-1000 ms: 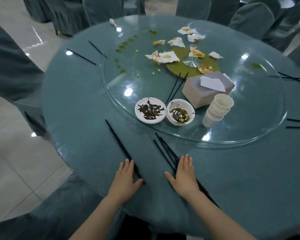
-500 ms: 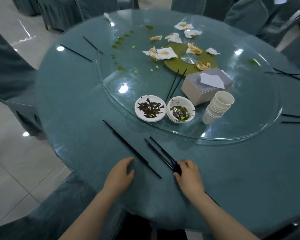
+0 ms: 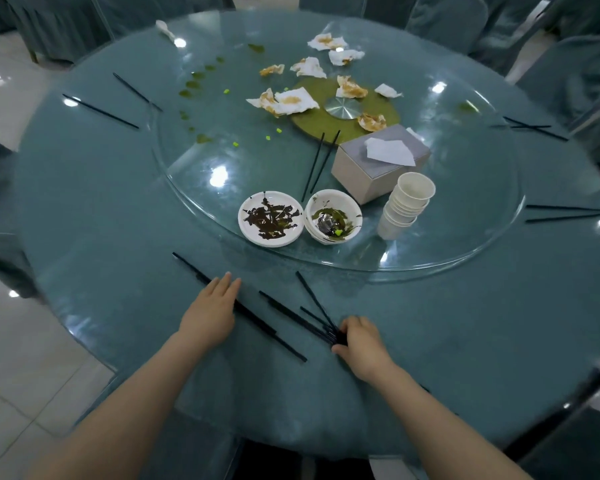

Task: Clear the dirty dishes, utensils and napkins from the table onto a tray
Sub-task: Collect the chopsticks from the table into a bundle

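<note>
2 bare hands are working at the near edge of a round table (image 3: 84,209) draped in teal cloth. At 5 o'clock the right hand (image 3: 361,341) is curling its fingers around the near ends of a fanned bundle of black chopsticks (image 3: 309,313), gripping them against the cloth. At 6 o'clock the left hand (image 3: 210,313) is lying flat with straight fingers, pressing on a long pair of black chopsticks (image 3: 253,322) that is running diagonally beneath it and just beside the bundle.

Beyond the hands, on the glass turntable (image 3: 482,237), a white plate (image 3: 270,218) is holding dark leafy scraps, touching a stack of white bowls (image 3: 333,216) with green leftovers and something shiny in the top bowl. A leaning stack of paper cups (image 3: 407,206) is sitting at their 3 o'clock, against a grey tissue box (image 3: 378,164). Stained napkins (image 3: 291,100) are lying scattered toward 12 o'clock around a green mat (image 3: 326,126). More chopstick pairs are lying around the table rim at 10, 2 and 3 o'clock.
</note>
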